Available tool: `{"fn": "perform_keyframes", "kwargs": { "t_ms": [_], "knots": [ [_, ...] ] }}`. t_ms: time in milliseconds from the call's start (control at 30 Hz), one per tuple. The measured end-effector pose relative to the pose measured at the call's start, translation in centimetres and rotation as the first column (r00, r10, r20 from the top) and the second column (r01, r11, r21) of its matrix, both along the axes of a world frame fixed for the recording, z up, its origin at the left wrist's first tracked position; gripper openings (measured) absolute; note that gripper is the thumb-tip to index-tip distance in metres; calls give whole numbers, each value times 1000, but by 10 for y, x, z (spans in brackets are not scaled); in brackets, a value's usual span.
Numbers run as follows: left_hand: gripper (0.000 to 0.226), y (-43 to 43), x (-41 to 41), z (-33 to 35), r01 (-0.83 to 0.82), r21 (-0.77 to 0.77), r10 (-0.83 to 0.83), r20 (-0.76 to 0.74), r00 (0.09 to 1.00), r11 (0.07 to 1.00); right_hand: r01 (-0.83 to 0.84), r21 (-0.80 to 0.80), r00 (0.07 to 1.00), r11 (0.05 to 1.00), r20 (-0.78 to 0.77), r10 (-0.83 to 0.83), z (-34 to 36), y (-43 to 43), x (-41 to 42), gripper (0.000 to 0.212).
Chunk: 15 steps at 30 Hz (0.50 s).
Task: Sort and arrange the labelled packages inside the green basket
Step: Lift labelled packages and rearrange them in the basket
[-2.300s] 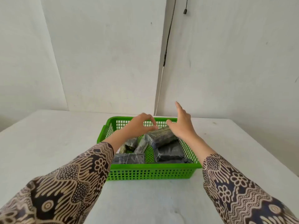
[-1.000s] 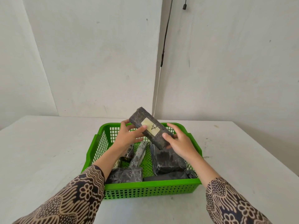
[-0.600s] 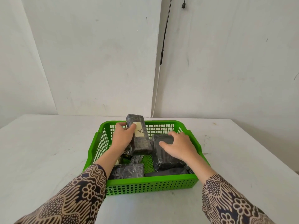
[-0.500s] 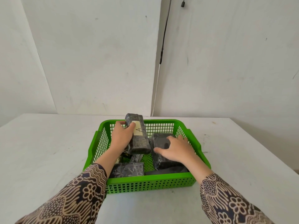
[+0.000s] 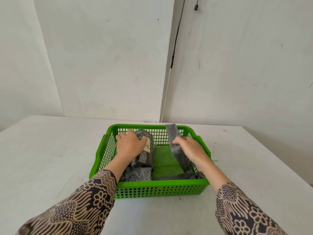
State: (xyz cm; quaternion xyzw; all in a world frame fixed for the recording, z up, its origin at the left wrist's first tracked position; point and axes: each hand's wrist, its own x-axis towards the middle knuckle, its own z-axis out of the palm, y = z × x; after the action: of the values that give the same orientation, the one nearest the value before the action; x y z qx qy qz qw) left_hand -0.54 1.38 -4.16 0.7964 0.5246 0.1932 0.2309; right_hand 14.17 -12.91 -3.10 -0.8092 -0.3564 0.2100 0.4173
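In the basket (image 5: 160, 189), the labelled pack (image 5: 147, 150) is gripped by the left hand (image 5: 130, 145) near its left wall; a tilted pack (image 5: 179, 155) is grasped by the right hand (image 5: 190, 148) near its right wall.

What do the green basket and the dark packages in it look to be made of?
Green basket: looks like moulded plastic with a slight sheen; one solid colour, with a grid of holes in its walls and floor. Packages, such as the one under the left hand with a pale label: apparently wrapped in glossy, crinkled dark film; contents hidden.
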Motion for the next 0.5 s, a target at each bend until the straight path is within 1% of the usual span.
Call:
{"fn": "perform_keyframes", "kwargs": {
  "t_ms": [33,67,100,133,167,200,267,300,433,500],
  "knots": [
    [56,-2,2,2,3,53,-3,-5,1000,999,35,98,991,995,-133,-22,4,-2,3,41],
    [54,-3,4,4,16,114,-16,-3,1000,993,70,202,953,977,-303,-5,7,-5,7,38],
    [53,-4,6,6,42,171,-44,11,999,984,111,301,882,947,-470,46,9,-7,9,35],
    [52,-6,9,7,83,208,-93,35,995,975,154,372,790,915,-603,112,11,-10,11,33],
    [51,-8,13,9,140,198,-160,88,983,970,190,415,698,890,-695,175,11,-12,12,34],
    [50,-11,16,12,206,137,-227,164,960,969,220,430,617,876,-756,216,12,-15,13,35],
    [50,-18,22,19,317,-41,-291,299,909,948,264,444,504,856,-820,270,13,-18,13,38],
    [51,-21,24,21,337,-95,-291,326,899,937,288,454,462,843,-837,293,14,-19,13,40],
    [58,-33,35,29,352,-156,-289,324,901,923,338,501,343,797,-854,391,13,-22,11,54],
    [56,-37,40,32,392,-265,-271,396,877,881,355,519,305,777,-851,429,11,-23,10,57]
  ]
}}
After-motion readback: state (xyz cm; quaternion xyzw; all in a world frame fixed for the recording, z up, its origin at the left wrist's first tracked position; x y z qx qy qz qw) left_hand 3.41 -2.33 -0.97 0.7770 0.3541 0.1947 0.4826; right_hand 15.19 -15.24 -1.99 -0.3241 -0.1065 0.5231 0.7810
